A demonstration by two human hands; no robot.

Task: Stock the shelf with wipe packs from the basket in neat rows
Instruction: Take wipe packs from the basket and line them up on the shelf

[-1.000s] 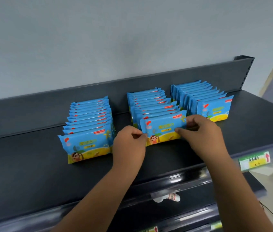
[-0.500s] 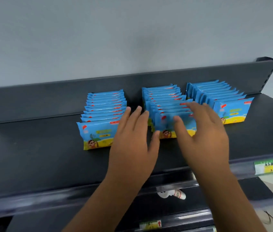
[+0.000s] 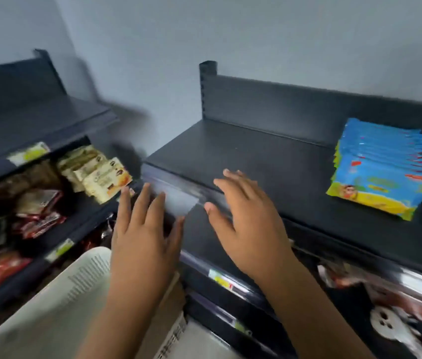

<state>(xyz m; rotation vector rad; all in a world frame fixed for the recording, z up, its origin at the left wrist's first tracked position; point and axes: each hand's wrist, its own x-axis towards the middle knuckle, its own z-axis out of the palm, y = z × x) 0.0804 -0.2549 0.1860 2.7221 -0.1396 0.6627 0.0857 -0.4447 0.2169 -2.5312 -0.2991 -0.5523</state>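
Both of your hands are out in front of you, palms down, fingers straight and spread, holding nothing. Your left hand (image 3: 142, 237) sits over the front left corner of the dark top shelf (image 3: 256, 161), fingertips up by the clear price rail (image 3: 176, 200). Your right hand (image 3: 251, 229) is just beside it, over the shelf's front edge, thumb stuck out to the left. It's all pretty motion-blurred, so I can't tell if either hand is actually touching the shelf or just hanging above it. The wipe packs (image 3: 383, 172) are one blue row on the right side of that shelf, standing one behind another and leaning back a bit, front pack facing you, well apart from your right hand. Between them and your hands it's bare dark shelf all the way to the back panel (image 3: 308, 110). The cream slotted basket (image 3: 57, 307) is down low on the left, under your left forearm, and I can't see what's in it. Further left there's a second shelf unit (image 3: 23, 110) with snack packets (image 3: 101, 174) jammed in under its top board. A grey wall (image 3: 256, 35) runs behind both units, with a gap between them.
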